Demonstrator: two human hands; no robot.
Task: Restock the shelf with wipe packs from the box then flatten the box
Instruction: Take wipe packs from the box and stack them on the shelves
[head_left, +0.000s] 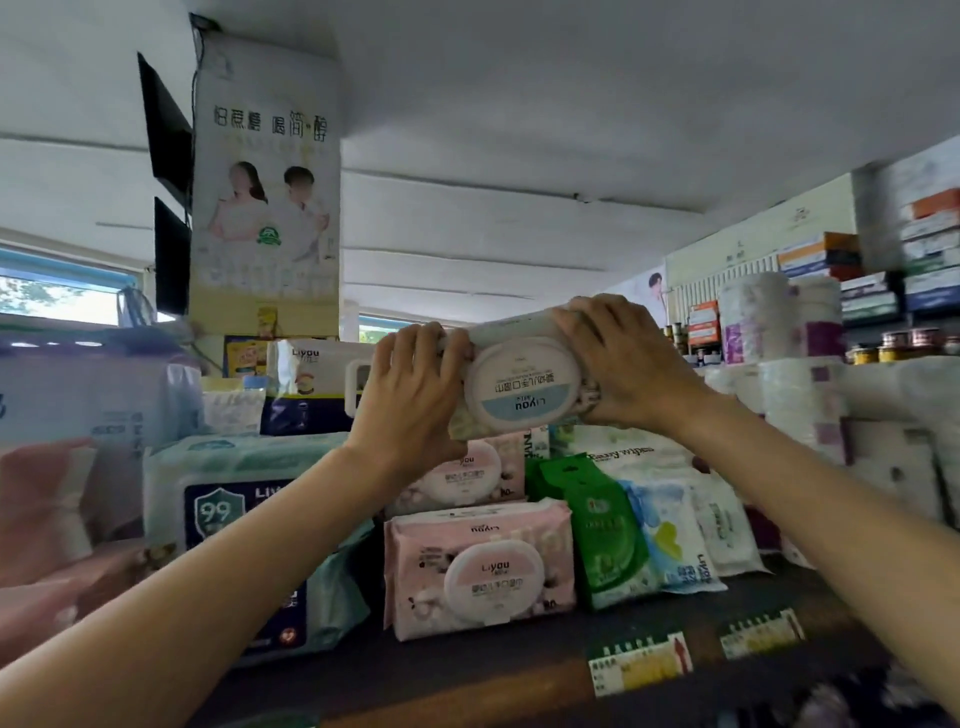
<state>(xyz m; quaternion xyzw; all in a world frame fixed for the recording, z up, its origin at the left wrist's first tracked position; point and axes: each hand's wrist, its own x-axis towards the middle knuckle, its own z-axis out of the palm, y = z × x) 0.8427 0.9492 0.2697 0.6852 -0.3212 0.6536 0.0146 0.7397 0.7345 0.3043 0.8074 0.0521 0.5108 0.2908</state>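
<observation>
Along the dark shelf (519, 670) the stock sits crowded: at the left a big teal-and-navy wipe bundle (244, 525) marked 99, at the far right stacked rolls of toilet paper (795, 405). Between them two pink wipe packs (480, 566) are piled one on the other, each with a round lid facing outward. Just right of the pink pile, green-and-white slim packs (618, 535) lean against one another, tilted. Yellow price tags (641, 662) hang on the shelf's front edge.

Above the pink pile a person holds a wipe pack with a blue lid (519, 382) between both hands, its lid facing outward and its label upside down; it is raised clear of the shelf, apparently just over the upper pink pack. The left hand (413, 395) clasps its left end, fingers curled over the top. The right hand (621, 358) clasps the right end likewise. No box is in sight.
</observation>
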